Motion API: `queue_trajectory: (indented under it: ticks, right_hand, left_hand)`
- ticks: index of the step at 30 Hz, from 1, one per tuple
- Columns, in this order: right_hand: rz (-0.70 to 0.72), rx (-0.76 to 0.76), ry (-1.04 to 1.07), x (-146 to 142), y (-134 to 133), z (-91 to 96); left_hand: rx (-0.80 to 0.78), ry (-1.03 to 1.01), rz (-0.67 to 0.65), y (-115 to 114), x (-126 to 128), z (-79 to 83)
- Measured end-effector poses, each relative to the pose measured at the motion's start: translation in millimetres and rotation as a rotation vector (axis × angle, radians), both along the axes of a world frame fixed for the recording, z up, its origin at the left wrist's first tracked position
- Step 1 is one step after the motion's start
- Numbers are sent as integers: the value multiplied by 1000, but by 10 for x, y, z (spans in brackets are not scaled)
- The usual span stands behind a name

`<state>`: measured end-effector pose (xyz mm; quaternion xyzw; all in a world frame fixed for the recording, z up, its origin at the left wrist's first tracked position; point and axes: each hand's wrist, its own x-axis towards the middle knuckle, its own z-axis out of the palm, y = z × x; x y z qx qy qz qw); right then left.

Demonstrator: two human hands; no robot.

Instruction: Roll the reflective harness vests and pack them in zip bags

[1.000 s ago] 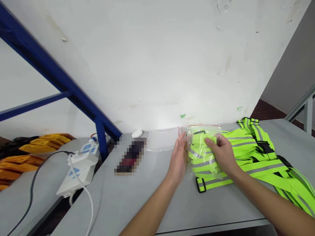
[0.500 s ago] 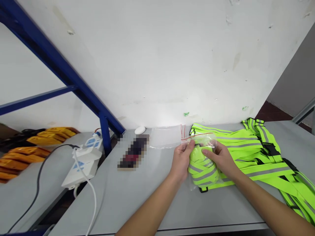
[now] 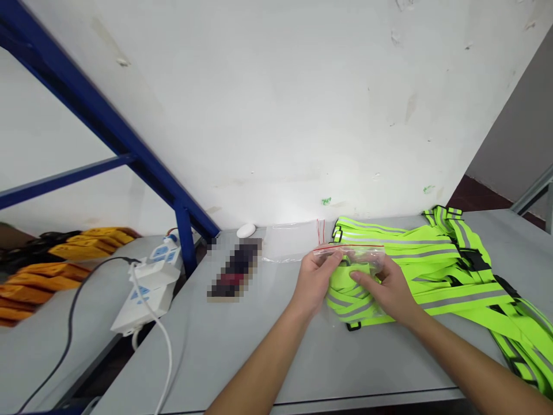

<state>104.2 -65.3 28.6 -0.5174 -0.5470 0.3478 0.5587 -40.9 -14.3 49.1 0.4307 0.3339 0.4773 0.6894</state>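
My left hand (image 3: 314,279) pinches the left top edge of a clear zip bag (image 3: 365,253) with a red seal line. Inside the bag lies a folded neon-yellow reflective vest (image 3: 345,297) with grey stripes. My right hand (image 3: 383,287) presses on the bagged vest from the right, its fingers curled over the plastic. The bag rests on the grey table (image 3: 242,346), close to the wall.
A pile of loose neon-yellow reflective vests (image 3: 458,271) spreads to the right. Empty clear bags (image 3: 289,245) lie by the wall, with a small white object (image 3: 246,230) and a blurred dark item (image 3: 233,271). A white power strip (image 3: 147,288) and blue frame (image 3: 185,242) stand left; orange items (image 3: 43,271) far left.
The bag has been lowered flatter onto the table and the vest pushed deeper into it. Both hands have shifted slightly down and toward me, still on the bag.
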Motion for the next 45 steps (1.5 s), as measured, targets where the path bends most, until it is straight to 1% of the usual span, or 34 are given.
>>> queue_trajectory:
  ticks: [4, 6, 8, 11, 16, 19, 25, 28, 31, 38, 43, 45]
  right_hand:
    - [41, 63, 2, 38, 3, 27]
    - [84, 106, 40, 63, 9, 54]
    - [99, 143, 94, 95, 20, 96]
    - [65, 163, 132, 156, 35, 166]
    - [-28, 145, 193, 256, 23, 226]
    - [-12, 111, 225, 296, -7, 231]
    - [54, 117, 213, 360, -13, 245]
    - [143, 122, 181, 384, 16, 256]
    - [202, 137, 134, 373, 23, 264]
    - [110, 168, 111, 326, -31, 276]
    - [120, 150, 22, 341, -40, 295]
    - [86, 171, -27, 334, -52, 304]
  left_hand:
    - [85, 2, -54, 5, -55, 35]
    - [133, 25, -74, -5, -65, 47]
    - [206, 70, -81, -20, -67, 57]
    - [305, 134, -51, -40, -64, 71]
    - [395, 198, 11, -52, -74, 108]
    - [450, 238, 15, -65, -84, 122]
    - [344, 235, -1, -73, -66, 86]
    - [367, 244, 15, -80, -54, 85]
    - [408, 242, -18, -109, -42, 96]
    - [432, 227, -94, -142, -39, 95]
    - [398, 258, -108, -139, -29, 86]
    - [412, 294, -111, -159, -14, 73]
